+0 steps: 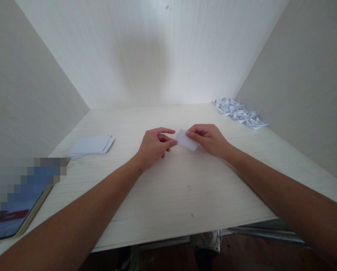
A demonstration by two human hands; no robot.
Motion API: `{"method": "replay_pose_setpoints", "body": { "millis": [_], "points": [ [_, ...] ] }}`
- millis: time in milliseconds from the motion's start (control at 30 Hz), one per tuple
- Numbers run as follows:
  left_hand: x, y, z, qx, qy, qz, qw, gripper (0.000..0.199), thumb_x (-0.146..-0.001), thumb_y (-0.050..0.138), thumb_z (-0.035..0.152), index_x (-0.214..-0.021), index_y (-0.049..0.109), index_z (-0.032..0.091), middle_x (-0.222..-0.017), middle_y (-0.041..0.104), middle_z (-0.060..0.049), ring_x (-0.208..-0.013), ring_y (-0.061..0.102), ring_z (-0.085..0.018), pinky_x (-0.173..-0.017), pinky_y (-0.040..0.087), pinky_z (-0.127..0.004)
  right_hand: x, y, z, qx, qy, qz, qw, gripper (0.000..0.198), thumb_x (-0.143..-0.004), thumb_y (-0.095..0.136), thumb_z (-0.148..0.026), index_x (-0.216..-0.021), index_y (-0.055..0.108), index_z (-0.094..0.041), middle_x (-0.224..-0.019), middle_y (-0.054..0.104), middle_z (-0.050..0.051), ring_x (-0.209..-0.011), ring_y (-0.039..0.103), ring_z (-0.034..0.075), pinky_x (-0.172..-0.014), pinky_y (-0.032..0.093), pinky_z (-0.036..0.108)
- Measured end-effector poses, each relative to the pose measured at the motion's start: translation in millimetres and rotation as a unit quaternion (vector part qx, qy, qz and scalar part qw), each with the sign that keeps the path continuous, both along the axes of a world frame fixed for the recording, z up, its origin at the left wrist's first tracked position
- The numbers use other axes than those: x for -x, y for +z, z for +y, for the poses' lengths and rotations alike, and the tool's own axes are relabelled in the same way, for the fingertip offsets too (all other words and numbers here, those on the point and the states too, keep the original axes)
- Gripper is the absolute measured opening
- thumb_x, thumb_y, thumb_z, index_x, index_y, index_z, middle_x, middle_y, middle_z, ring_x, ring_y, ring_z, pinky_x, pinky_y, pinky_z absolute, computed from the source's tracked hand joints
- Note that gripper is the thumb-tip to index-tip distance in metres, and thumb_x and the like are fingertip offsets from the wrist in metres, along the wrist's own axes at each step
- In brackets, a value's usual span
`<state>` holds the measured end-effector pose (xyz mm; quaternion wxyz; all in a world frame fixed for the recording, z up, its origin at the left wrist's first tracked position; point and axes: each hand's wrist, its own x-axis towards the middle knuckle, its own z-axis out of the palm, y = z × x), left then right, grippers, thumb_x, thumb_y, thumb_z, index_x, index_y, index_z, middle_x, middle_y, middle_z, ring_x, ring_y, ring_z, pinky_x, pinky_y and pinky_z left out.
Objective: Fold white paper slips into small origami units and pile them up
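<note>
Honestly, no writing can be read anywhere; the paper slip (186, 140) is blank white. I hold it between both hands above the table (168, 195): my left hand (154, 146) pinches its left edge, my right hand (208, 138) grips its right side, fingers closed on it. One stack of flat sheets (91, 146) lies far left, one pile of folded papers (240, 113) far right.
</note>
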<state>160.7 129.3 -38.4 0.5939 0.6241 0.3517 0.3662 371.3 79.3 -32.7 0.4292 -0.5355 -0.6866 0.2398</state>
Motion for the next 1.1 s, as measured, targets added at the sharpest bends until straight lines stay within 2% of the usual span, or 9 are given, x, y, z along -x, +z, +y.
{"method": "replay_pose_setpoints", "body": {
  "millis": [200, 400, 567, 733, 900, 1100],
  "points": [
    [-0.7, -4.1, -0.9, 0.008, 0.003, -0.015, 1.000, 0.041, -0.070, 0.083, 0.024, -0.107, 0.072, 0.011, -0.079, 0.075, -0.005, -0.053, 0.060, -0.011, -0.033, 0.037, -0.019, -0.7, -1.2, 1.6, 0.002, -0.008, 0.020, 1.000, 0.035, -0.088, 0.065, -0.048, -0.078, 0.072, -0.016, -0.071, 0.066, 0.003, -0.066, 0.054, 0.016, -0.060, 0.041, 0.028],
    [-1.6, -4.6, 1.8, 0.022, 0.016, -0.029, 0.999, 0.037, -0.067, 0.084, 0.019, -0.101, 0.072, 0.012, -0.067, 0.071, 0.000, -0.039, 0.046, -0.005, -0.035, 0.035, -0.019, 0.1, -2.5, 1.4, -0.002, -0.012, 0.030, 0.999, 0.034, -0.088, 0.066, -0.048, -0.078, 0.072, -0.017, -0.072, 0.066, 0.003, -0.067, 0.054, 0.016, -0.061, 0.041, 0.029],
    [-1.0, -6.4, 3.3, 0.026, 0.002, -0.036, 0.999, 0.032, -0.067, 0.085, 0.024, -0.094, 0.074, 0.013, -0.072, 0.072, -0.003, -0.050, 0.057, -0.009, -0.036, 0.038, -0.019, -1.0, -2.6, 0.3, -0.012, -0.020, 0.018, 1.000, 0.034, -0.089, 0.065, -0.047, -0.079, 0.072, -0.016, -0.075, 0.068, 0.004, -0.069, 0.056, 0.017, -0.064, 0.042, 0.030],
    [-1.3, -6.9, 2.7, 0.026, 0.013, -0.041, 0.999, 0.037, -0.068, 0.085, 0.023, -0.100, 0.072, 0.012, -0.071, 0.072, -0.001, -0.041, 0.048, -0.005, -0.034, 0.035, -0.019, -0.2, -2.7, 0.4, -0.016, -0.018, 0.027, 0.999, 0.034, -0.089, 0.065, -0.048, -0.079, 0.072, -0.016, -0.074, 0.067, 0.003, -0.068, 0.055, 0.016, -0.063, 0.042, 0.029],
    [-2.4, -7.7, 1.5, 0.006, 0.014, -0.027, 1.000, 0.041, -0.069, 0.086, 0.026, -0.105, 0.073, 0.012, -0.078, 0.074, -0.004, -0.051, 0.059, -0.009, -0.035, 0.038, -0.017, 0.4, -2.9, 0.9, -0.026, -0.022, 0.036, 0.999, 0.034, -0.089, 0.066, -0.048, -0.079, 0.071, -0.016, -0.074, 0.066, 0.003, -0.069, 0.055, 0.016, -0.063, 0.042, 0.029],
    [-2.7, -7.2, 0.8, -0.011, 0.009, -0.021, 1.000, 0.041, -0.069, 0.086, 0.025, -0.106, 0.075, 0.010, -0.073, 0.072, -0.002, -0.047, 0.055, -0.006, -0.034, 0.036, -0.016, 1.4, -3.9, 1.8, -0.039, -0.008, 0.050, 0.998, 0.034, -0.089, 0.066, -0.047, -0.078, 0.072, -0.016, -0.072, 0.066, 0.003, -0.067, 0.054, 0.016, -0.062, 0.042, 0.028]
  ]
}}
